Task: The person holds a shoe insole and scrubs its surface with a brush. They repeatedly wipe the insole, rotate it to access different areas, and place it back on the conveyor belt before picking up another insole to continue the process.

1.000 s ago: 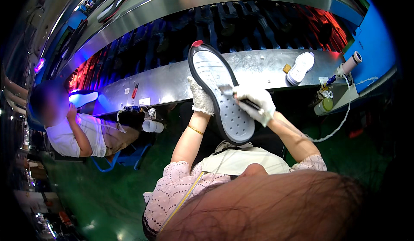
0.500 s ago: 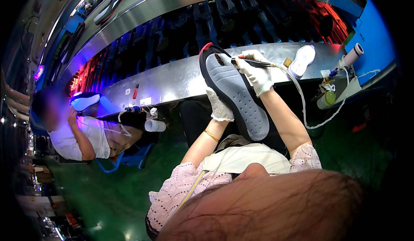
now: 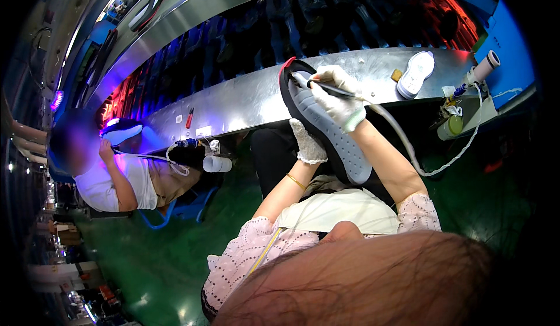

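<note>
A shoe sole (image 3: 329,124) with a grey inner face, a black rim and a red tip is tilted above my lap, its red end toward the bench. My left hand (image 3: 308,142), in a white glove, grips its left edge; the fingers underneath are hidden. My right hand (image 3: 338,95), gloved with bare fingertips showing, is closed around a dark pen-like applicator (image 3: 332,88). The applicator's tip is at the inner face near the red end. From its back end a pale hose (image 3: 394,124) curves down to the right.
The metal bench (image 3: 251,107) bears a white sole (image 3: 416,75), a small yellowish block (image 3: 396,75) and a red-handled tool (image 3: 189,118). Beyond runs a dark conveyor with red-lit ends. A tube holder (image 3: 483,68) stands right. At left a seated co-worker (image 3: 114,180) handles another sole.
My right hand and the applicator have shifted left across the sole's red-tipped end. My left hand keeps its hold. The whole view has shifted slightly.
</note>
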Demonstrator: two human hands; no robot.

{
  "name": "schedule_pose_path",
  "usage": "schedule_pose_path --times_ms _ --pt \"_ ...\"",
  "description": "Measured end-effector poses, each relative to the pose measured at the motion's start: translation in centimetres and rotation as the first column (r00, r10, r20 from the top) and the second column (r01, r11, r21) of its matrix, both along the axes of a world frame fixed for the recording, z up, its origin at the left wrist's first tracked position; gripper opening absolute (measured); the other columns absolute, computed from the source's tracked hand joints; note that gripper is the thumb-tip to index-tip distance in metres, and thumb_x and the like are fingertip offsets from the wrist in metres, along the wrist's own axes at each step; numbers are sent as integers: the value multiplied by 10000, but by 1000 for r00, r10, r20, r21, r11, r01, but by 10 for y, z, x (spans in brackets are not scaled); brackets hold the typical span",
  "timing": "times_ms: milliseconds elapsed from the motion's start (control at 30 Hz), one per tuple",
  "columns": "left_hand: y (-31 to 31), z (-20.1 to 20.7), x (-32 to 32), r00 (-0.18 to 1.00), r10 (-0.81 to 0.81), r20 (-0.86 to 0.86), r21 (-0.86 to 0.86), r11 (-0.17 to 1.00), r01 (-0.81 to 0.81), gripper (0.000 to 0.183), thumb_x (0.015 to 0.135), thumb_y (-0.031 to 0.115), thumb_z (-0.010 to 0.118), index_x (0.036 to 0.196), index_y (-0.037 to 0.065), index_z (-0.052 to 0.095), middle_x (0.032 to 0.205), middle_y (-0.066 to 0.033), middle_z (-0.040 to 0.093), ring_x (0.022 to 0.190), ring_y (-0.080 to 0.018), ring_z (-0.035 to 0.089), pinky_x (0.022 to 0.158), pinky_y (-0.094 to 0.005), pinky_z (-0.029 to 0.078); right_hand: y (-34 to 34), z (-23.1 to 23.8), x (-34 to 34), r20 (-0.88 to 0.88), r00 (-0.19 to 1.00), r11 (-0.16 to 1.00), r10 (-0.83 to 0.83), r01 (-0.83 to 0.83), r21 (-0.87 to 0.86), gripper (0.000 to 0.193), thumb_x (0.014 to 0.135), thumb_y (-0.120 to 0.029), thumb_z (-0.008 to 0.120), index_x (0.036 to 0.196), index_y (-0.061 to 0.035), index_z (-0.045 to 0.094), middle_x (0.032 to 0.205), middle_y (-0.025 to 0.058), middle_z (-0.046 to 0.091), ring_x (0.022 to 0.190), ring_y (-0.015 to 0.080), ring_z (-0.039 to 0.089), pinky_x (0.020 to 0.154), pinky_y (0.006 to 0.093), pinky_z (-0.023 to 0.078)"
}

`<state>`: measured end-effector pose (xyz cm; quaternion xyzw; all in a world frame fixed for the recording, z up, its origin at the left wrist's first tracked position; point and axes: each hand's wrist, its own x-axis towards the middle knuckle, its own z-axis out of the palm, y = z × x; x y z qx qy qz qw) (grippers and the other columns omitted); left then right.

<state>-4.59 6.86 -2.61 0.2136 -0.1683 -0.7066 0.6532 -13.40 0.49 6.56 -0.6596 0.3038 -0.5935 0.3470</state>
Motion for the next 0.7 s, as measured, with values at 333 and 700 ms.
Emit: schedule_pose_path --times_ms 333,700 --pt "3 35 14 978 59 202 58 996 -72 978 738 823 383 1437 147 277 1410 -74 375 1273 -256 393 1072 -399 325 20 -8 -5 -148 981 992 124 -127 -10 190 802 -20 641 984 -58 602 912 58 626 821 147 621 772 271 500" --pt "-12 -4 39 967 197 159 -15 980 -197 844 813 758 360 1378 130 355 1328 -88 447 1199 -245 447 1034 -386 358 41 -1 -6 -382 917 983 114 -160 -89 160 774 -40 668 927 -56 626 895 65 655 823 139 639 766 253 512"
